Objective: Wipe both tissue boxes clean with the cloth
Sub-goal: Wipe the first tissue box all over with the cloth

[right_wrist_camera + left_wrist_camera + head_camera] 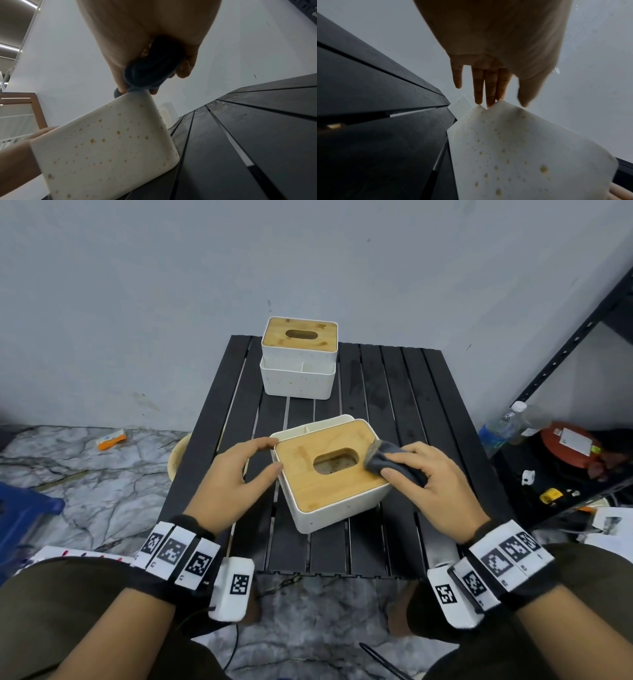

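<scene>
A black surface (394,392) made of long slats stands by a grey wall. Thin gaps run between the slats. Two tissue boxes sit right on it. The far tissue box (298,359) is white with a wooden top and stands near the back edge, by the wall. The near tissue box (330,474) is white with a wooden top too. It sits in the middle, turned at a slant. The two boxes are well apart.

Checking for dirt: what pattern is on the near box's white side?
Small yellowish-brown speckles on the near box, clearest in the right wrist view.
</scene>
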